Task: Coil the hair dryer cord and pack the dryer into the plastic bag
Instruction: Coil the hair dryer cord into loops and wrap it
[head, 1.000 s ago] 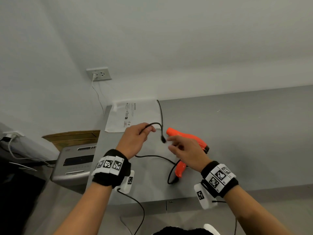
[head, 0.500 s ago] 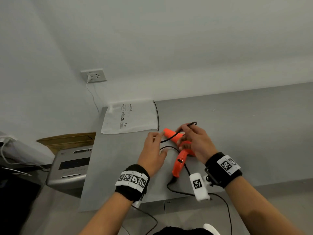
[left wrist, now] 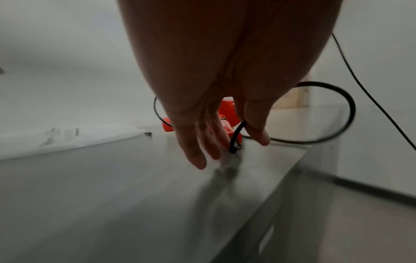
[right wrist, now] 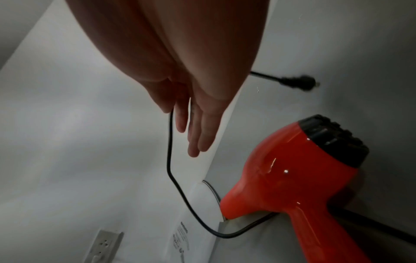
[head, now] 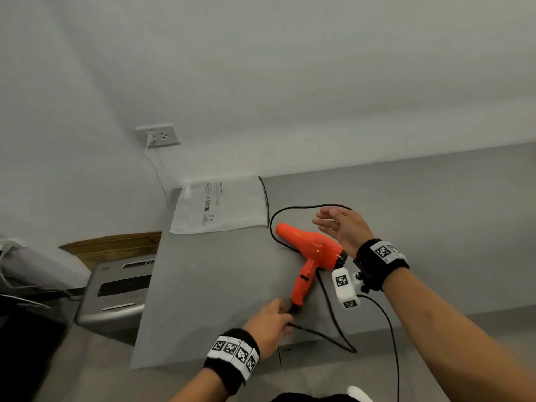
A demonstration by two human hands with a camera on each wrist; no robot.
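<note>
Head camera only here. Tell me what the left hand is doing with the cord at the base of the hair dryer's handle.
Observer: In the left wrist view the left hand has its fingers stretched out. The black cord runs up between thumb and fingers, against the thumb. No curled grip shows.
Operator: Now find the plug. The right hand blocks it for me.
Observer: The right wrist view shows the plug lying loose on the grey table, beyond the open right hand, which holds nothing.
</note>
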